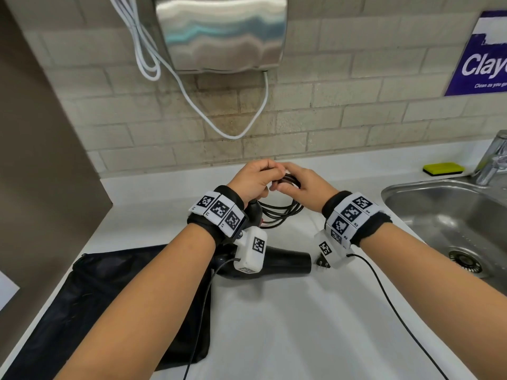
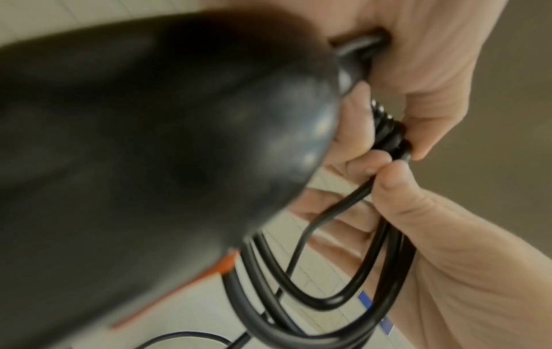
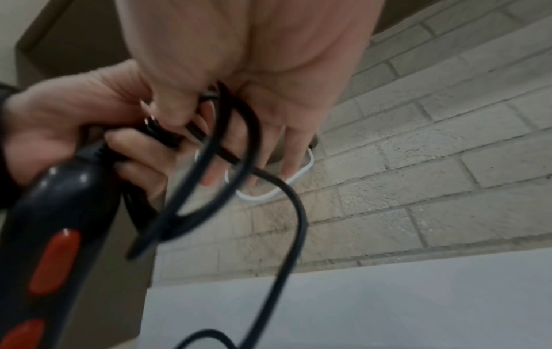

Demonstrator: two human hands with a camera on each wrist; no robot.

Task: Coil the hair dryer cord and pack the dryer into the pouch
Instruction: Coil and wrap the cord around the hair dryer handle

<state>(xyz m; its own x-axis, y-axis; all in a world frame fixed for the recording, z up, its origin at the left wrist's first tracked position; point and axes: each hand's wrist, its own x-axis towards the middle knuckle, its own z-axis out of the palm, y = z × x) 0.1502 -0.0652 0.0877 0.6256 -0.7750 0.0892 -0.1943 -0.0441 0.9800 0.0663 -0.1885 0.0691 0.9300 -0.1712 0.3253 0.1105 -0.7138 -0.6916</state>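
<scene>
Both hands meet above the white counter [image 1: 274, 325], at its back. My left hand [image 1: 256, 179] grips the looped black cord [image 1: 282, 212] together with the cord end of the dryer's handle. My right hand [image 1: 295, 185] pinches the same loops between thumb and fingers. The black hair dryer [image 1: 288, 263] hangs below the left wrist, barrel pointing right, low over the counter. Its plug [image 1: 322, 263] dangles beside the barrel. The left wrist view shows the dryer handle [image 2: 149, 141], the cord loops [image 2: 343, 295] and the right thumb [image 2: 397, 189] on the cord. The black mesh pouch [image 1: 109, 297] lies flat at the left.
A steel sink [image 1: 439, 215] with a faucet [image 1: 493, 160] lies to the right, a yellow sponge [image 1: 443, 168] behind it. A metal hand dryer [image 1: 219, 31] and its white cable [image 1: 233, 133] hang on the tiled wall. A brown panel stands at the left.
</scene>
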